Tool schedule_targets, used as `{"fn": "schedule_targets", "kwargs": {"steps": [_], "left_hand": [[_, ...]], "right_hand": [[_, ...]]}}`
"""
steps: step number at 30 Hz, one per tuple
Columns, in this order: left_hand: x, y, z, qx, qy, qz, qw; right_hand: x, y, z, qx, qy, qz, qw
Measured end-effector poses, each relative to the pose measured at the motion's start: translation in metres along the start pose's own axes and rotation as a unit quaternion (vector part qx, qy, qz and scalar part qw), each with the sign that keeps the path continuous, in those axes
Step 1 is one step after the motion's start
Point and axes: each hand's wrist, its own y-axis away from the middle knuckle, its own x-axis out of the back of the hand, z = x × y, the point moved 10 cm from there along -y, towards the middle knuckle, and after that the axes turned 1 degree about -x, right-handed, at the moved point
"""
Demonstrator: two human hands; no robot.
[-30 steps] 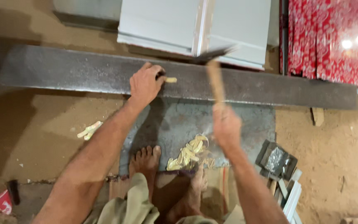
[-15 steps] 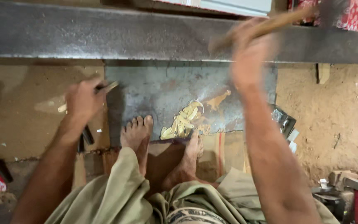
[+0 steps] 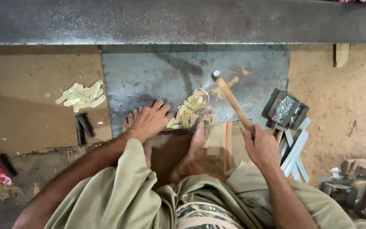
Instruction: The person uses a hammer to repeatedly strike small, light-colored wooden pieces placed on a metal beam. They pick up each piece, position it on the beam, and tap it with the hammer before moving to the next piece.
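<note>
- Warm, fairly dim light is washing the whole scene, coming from above and slightly right.
- Hammer (image 3: 230, 98) is casting a soft dark shadow up-left across the grey metal sheet (image 3: 149, 72).
- Metal beam (image 3: 183, 21) along the top is showing a faint sheen, no hard glare.
- Left edge is falling into shadow.
- Focus is holding sharp mid-frame; bottom corners are going soft.

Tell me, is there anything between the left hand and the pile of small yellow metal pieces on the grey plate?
Nothing visible lies between them. The left hand rests palm down on the grey metal plate, its fingertips right beside the pile of yellow pieces. The right hand holds a hammer whose head hangs over the plate beyond the pile, not in the way.
</note>
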Motion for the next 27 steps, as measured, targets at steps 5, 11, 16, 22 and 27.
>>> {"fn": "schedule_targets", "kwargs": {"steps": [5,11,16,22,27], "left_hand": [[-0.002,0.0,-0.001,-0.022,0.007,-0.054,0.998],[-0.009,-0.003,-0.002,0.044,0.067,-0.094,0.992],[-0.016,-0.006,0.0,0.086,0.046,-0.093,0.991],[-0.024,-0.011,-0.008,0.148,0.121,-0.092,0.977],[-0.02,-0.013,-0.009,0.147,0.124,-0.096,0.977]], "right_hand": [[-0.033,0.004,0.01,0.004,0.034,-0.04,0.999],[-0.046,0.002,0.012,-0.008,0.03,-0.055,0.998],[-0.052,-0.001,0.006,-0.015,-0.002,-0.073,0.997],[-0.051,-0.006,-0.004,0.017,-0.034,-0.055,0.998],[-0.058,-0.013,0.005,-0.025,-0.112,-0.069,0.991]]}}
